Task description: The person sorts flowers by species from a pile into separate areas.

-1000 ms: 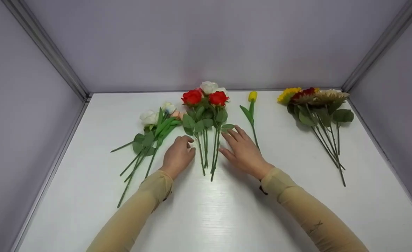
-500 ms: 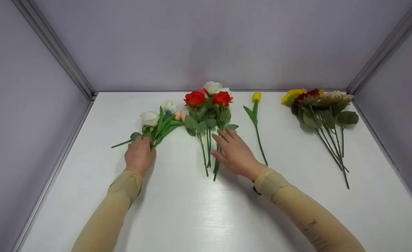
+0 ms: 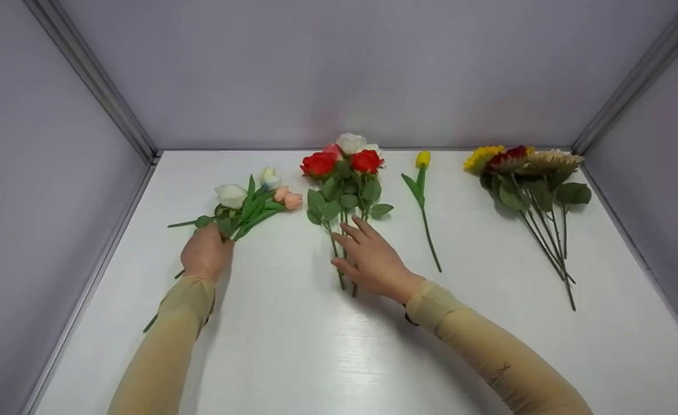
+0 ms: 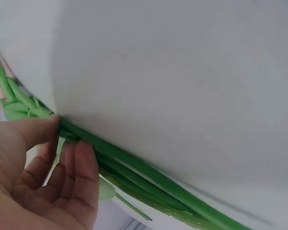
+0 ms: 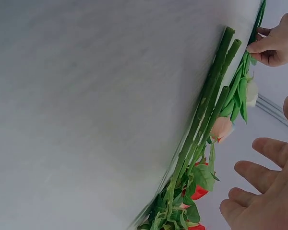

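— What's each hand doing?

— The left hand [image 3: 206, 253] grips the stems of the white-and-peach bunch [image 3: 246, 202], left of the red roses [image 3: 344, 173]. The right hand [image 3: 370, 256], fingers straight and spread, rests on the rose stems.

— Any risk?

— A loose grip could probably let a stem slide out. The yellow tulip [image 3: 422, 190] lies right of the roses; a sleeve might nudge it.

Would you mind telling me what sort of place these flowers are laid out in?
Probably a staged recording booth: a bare white table boxed in by plain grey panel walls with metal corner posts, holding only sorted flower bunches.
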Tool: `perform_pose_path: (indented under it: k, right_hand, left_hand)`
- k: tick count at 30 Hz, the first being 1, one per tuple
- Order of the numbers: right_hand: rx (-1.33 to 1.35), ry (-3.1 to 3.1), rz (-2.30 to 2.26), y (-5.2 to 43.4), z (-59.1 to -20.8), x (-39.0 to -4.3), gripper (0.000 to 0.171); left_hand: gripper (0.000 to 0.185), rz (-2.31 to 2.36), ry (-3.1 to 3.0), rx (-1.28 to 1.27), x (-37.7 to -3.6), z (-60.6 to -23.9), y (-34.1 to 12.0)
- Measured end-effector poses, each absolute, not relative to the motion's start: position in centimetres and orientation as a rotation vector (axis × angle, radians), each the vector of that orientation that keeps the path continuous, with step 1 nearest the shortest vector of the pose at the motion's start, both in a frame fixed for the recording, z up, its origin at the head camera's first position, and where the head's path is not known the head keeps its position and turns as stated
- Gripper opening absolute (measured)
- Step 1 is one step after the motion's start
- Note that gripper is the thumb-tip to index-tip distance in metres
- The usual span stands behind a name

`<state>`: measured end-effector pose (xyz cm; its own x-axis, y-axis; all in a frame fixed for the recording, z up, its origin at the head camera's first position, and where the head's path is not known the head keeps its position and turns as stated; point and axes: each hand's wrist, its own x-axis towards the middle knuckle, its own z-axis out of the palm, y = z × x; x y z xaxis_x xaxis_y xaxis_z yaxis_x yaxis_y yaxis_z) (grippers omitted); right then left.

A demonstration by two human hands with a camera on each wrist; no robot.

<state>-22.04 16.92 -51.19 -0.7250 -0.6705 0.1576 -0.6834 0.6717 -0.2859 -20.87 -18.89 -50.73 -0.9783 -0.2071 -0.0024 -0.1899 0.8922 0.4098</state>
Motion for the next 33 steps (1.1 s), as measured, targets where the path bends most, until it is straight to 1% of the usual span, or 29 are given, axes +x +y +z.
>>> perform_pose_path:
  k: [4,7,12,16,18,20,22,29,33]
  right_hand:
    - [1.145,-2.835,0.521,16.9,-51.2,-22.1,0.059]
    - [1.148,-2.838,0.529,16.9,-51.3,-22.1,0.059]
    - [1.141,-2.843,0.549,17.3,-51.3,-22.2,0.06]
    - [1.108,-2.85,0.59,17.9,-51.1,-22.5,0.059]
    - [1.087,-2.857,0.613,18.2,-51.0,-22.7,0.058]
    - [1.062,-2.87,0.63,18.6,-50.9,-22.9,0.058]
    - [1.037,-2.881,0.644,18.9,-50.9,-23.0,0.059]
    - [1.013,-2.853,0.738,19.9,-50.8,-23.1,0.057]
    - [0.951,-2.823,0.858,20.6,-50.7,-23.5,0.05]
  left_hand:
    - [0.021,-0.684,-3.032,0.357,-21.0,-50.3,-19.2]
    - [0.018,-0.653,-3.043,0.335,-21.0,-50.2,-19.5]
    - [0.025,-0.724,-3.038,0.318,-21.0,-49.5,-19.4]
    - [0.017,-0.829,-3.0,0.31,-21.1,-48.2,-19.0]
    - [0.024,-0.918,-2.979,0.32,-21.2,-47.5,-18.6]
    - [0.03,-1.019,-2.968,0.333,-21.3,-46.8,-18.1]
    - [0.033,-1.099,-2.967,0.346,-21.3,-46.3,-17.6]
    - [0.036,-1.257,-2.95,0.332,-21.8,-45.8,-15.3]
    - [0.034,-1.482,-2.853,0.301,-21.8,-45.8,-12.7]
